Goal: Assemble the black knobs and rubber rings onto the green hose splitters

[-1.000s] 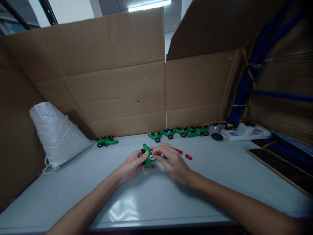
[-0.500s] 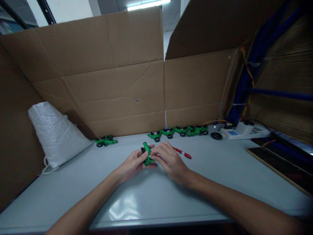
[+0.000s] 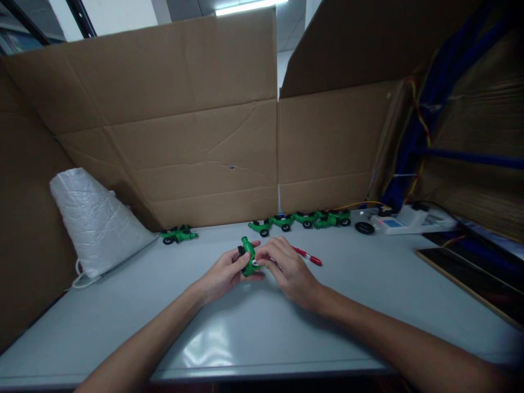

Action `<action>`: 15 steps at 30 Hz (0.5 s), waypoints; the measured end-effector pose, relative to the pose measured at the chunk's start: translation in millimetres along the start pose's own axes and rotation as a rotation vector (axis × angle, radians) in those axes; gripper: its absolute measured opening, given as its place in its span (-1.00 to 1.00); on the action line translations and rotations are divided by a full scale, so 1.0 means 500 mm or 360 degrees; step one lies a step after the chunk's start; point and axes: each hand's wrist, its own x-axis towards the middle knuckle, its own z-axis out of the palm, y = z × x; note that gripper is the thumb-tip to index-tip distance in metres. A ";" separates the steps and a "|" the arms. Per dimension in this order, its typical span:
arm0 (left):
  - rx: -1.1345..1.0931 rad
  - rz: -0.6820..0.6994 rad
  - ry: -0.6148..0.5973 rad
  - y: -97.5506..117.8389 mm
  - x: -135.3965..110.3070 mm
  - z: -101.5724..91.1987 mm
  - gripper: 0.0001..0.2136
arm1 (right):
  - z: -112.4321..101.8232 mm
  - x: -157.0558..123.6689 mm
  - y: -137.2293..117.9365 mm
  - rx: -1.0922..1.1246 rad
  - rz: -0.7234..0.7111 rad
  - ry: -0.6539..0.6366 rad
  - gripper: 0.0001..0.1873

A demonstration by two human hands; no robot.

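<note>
Left hand [image 3: 225,275] holds the green piece [image 3: 248,250] above the table [image 3: 311,344], near the middle of the view, thumb across its near face and other fingers behind. Right hand [image 3: 289,273] comes in from the other side, thumb and forefinger drawn narrow at a small pale part [image 3: 254,263] on the piece's flank; cannot tell whether they truly pinch it or only press. Main risk, as I judge it: the pale part slips or springs out, since so little fingertip seems to bear on it and the right fingers mask part of the contact. Second: the green piece rolls within the left grasp if the right presses off-centre, its body being rounded. A dropped part would land on smooth, glossy tabletop and could skid. Red pen [image 3: 313,259] lies just beyond the right hand; a knuckle swung outward might set it rolling. Row of green toys [image 3: 282,222] at the back sits well apart, less exposed. Writing: none legible. Power strip [image 3: 391,225] at far right carries a coloured patch, perhaps a label, too small to read. No brand made out on pen, green pieces or silvery bag [image 3: 100,229].
</note>
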 end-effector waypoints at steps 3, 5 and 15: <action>0.0006 0.0003 -0.0001 0.001 -0.001 0.001 -0.41 | -0.003 0.001 -0.003 -0.0003 -0.0025 0.0009 -0.84; 0.0021 0.0010 0.0000 0.001 0.000 0.002 -0.42 | -0.006 0.001 -0.006 -0.0008 -0.0034 0.0008 -0.84; 0.0052 -0.0016 -0.0002 -0.004 0.000 0.006 -0.45 | -0.001 0.002 -0.010 0.0105 0.0190 0.0072 -0.86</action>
